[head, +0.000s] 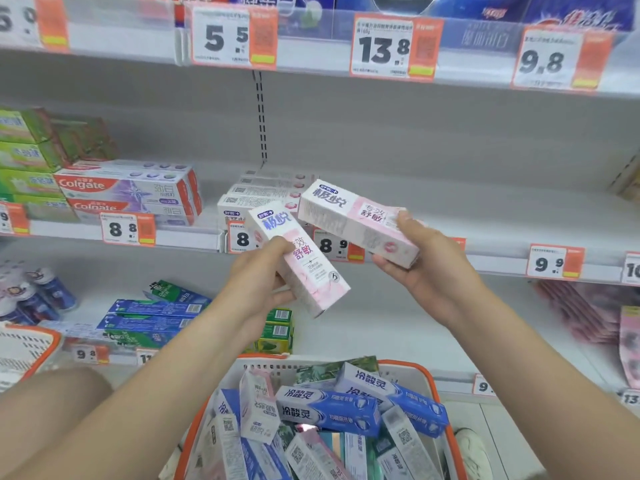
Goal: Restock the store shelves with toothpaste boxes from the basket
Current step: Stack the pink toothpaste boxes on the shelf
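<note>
My left hand (258, 282) grips a pink-and-white toothpaste box (304, 268), tilted with its top toward the shelf. My right hand (426, 268) holds a second pink-and-white box (353, 221) of the same kind, lying almost level in front of the middle shelf (485, 216). Just behind the two boxes, a short stack of matching pink-and-white boxes (263, 195) lies on that shelf. Below my arms stands the orange-rimmed basket (429, 372), filled with several blue, white and pink toothpaste boxes (329, 407).
Colgate boxes (128, 192) and green boxes (27, 157) fill the middle shelf's left part. Its right part is bare. Price tags (332, 245) line the shelf edges. The lower shelf holds blue and green boxes (152, 317), and pink packs (585, 313) at right. Another basket (31, 341) sits at left.
</note>
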